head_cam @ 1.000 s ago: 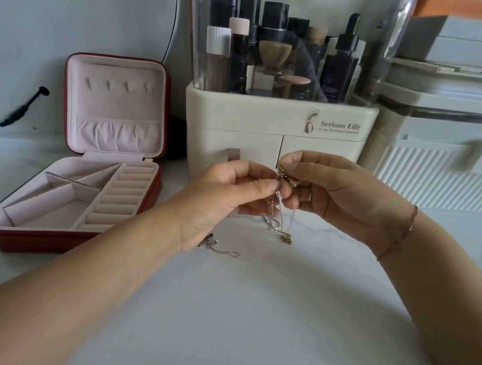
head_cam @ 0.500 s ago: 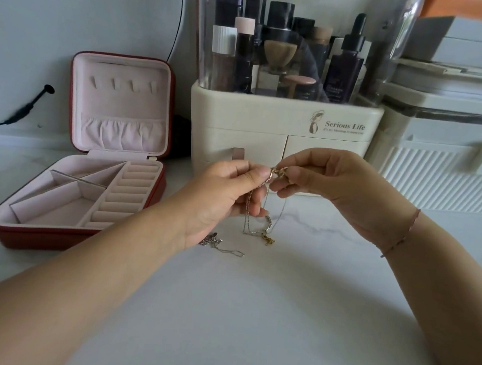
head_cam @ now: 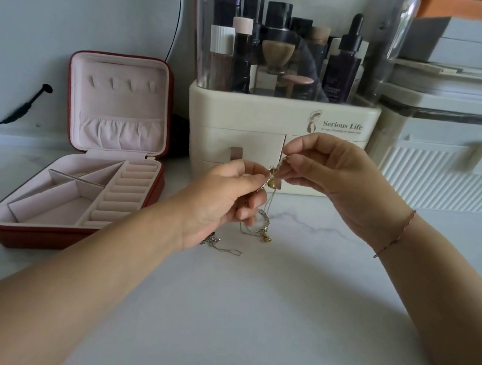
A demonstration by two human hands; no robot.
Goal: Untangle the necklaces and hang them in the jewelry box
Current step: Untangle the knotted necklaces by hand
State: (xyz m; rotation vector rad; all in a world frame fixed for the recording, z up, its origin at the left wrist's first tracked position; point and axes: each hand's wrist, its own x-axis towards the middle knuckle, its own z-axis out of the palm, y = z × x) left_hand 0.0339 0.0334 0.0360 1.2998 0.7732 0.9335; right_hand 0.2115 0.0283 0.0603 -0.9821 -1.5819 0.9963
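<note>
Untangling stage, not yet hanging: knot of necklaces (head_cam: 272,182) held up between both hands, in front of the cream cosmetics organiser (head_cam: 239,123) and above the marble counter (head_cam: 250,315).

Left hand (head_cam: 220,201): thumb and forefinger pinched on the knot from the left, other fingers curled beneath, forearm reaching in from the lower left.

Right hand (head_cam: 336,185): thumb and fingertips pinched on a strand at the knot's upper right, wrist raised.

Loose loops and gold pendant (head_cam: 266,238) dangling down to, or just above, the counter. Silver chain (head_cam: 224,250) lying by the left wrist, link to the knot not discernible.

Jewelry box (head_cam: 37,236) open, well to the left, lid hooks (head_cam: 122,84) bare.

Next move, by judgement: easing one strand out of the knot without drawing it tight, then carrying the freed necklace across to a hook.
</note>
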